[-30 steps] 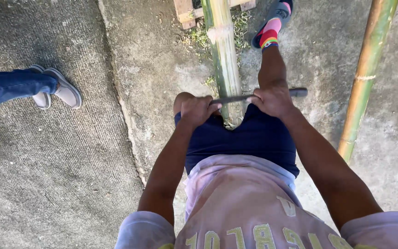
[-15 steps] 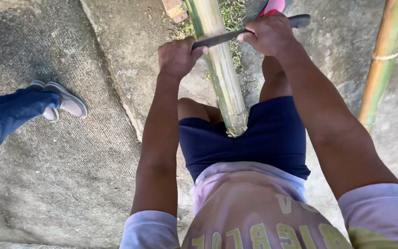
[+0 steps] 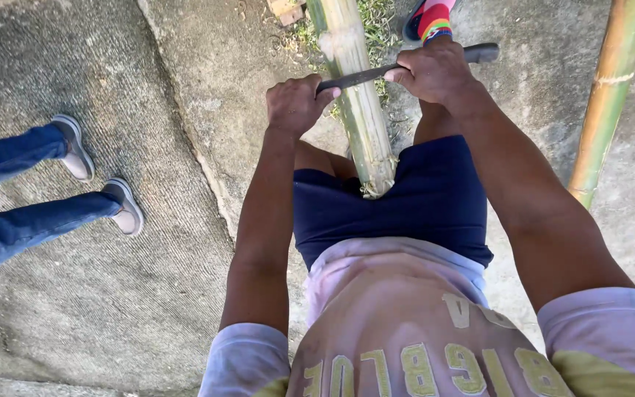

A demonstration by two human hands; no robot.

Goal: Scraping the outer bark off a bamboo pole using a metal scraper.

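Note:
A pale green bamboo pole (image 3: 354, 95) runs from the top of the view down between my thighs, its cut end resting against my dark blue shorts. A long dark blade (image 3: 365, 75) lies across the pole. My left hand (image 3: 295, 105) is closed on the blade's left end. My right hand (image 3: 433, 71) is closed on its right part, with the dark handle end (image 3: 481, 52) sticking out past my fingers. Both arms reach forward.
A second bamboo pole (image 3: 605, 99) leans at the right. Another person's legs in blue jeans and grey slip-on shoes (image 3: 123, 206) stand at the left on cracked concrete. My foot in a striped sock (image 3: 433, 20) is at the top, near grass and wood scraps (image 3: 286, 9).
Both hands and the blade went up the pole away from my body, then came back a little toward me. The camera view has shifted slightly.

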